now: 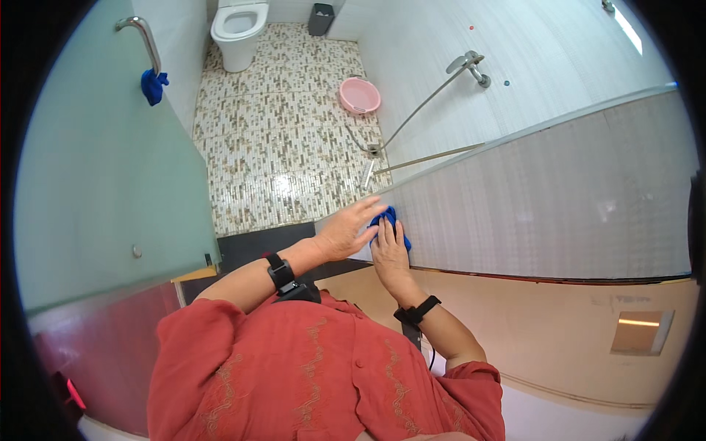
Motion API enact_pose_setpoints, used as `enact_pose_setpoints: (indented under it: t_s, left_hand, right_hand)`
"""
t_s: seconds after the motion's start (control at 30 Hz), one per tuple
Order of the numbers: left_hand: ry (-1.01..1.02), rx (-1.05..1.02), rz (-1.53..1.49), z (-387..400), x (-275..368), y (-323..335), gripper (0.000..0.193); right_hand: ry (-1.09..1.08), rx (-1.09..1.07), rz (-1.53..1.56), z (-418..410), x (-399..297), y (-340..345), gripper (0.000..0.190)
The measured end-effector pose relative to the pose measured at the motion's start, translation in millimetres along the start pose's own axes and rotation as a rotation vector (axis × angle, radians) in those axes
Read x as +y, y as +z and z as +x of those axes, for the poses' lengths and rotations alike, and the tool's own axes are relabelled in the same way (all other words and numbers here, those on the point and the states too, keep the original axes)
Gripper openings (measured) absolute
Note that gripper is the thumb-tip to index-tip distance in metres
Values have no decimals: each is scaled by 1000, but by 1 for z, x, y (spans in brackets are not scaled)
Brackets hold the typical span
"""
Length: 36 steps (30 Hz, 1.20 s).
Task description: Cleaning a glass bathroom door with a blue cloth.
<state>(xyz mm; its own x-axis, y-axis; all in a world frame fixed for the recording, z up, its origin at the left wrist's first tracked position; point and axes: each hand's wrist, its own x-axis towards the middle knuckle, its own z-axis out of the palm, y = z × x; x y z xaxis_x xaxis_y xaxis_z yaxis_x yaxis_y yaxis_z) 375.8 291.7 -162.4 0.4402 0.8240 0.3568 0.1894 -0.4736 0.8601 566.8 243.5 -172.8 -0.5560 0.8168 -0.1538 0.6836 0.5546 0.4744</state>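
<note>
My right hand (391,256) holds a crumpled blue cloth (407,243) flat against the pale, striped tiles of the door jamb (529,204). Its fingers lie extended over the cloth and cover much of it. Just left of it, my left hand (347,229) hovers with fingers apart and nothing in them. The left fingertips come close to the cloth's upper edge; whether they touch it I cannot tell. Both wrists wear black straps, the left one bearing a small device.
A frosted glass door (110,182) stands at left, a blue cloth (153,88) hanging on its metal handle (144,41). On the mosaic floor (276,127) are a toilet (237,47), a bin (321,21), a pink basin (359,96) and a long-handled brush (368,173). A shower hose (424,105) trails down.
</note>
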Motion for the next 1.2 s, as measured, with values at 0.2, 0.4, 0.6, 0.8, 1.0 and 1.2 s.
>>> enact_pose_setpoints:
  t_s: [0.2, 0.4, 0.6, 0.8, 1.0, 1.2]
  left_hand:
    - [-26, -46, -32, -6, 23, 41, 53]
    - [-46, -10, -50, -19, 22, 69, 53]
    - [-55, 26, -83, -20, 25, 59, 55]
    - [-4, 127, -23, -7, 28, 31, 56]
    - [136, 109, -64, 12, 51, 12, 56]
    - [148, 104, -110, 24, 40, 13, 55]
  right_hand:
    - [-77, 29, 90, -40, 11, -29, 45]
    - [-166, 94, 81, -55, 22, -51, 42]
    - [-118, 139, 109, -46, 21, -36, 40]
    - [86, 277, 57, -54, 78, -171, 19]
    - [320, 424, -282, -55, 105, -243, 30]
    - [240, 293, -152, -2, 70, -136, 30]
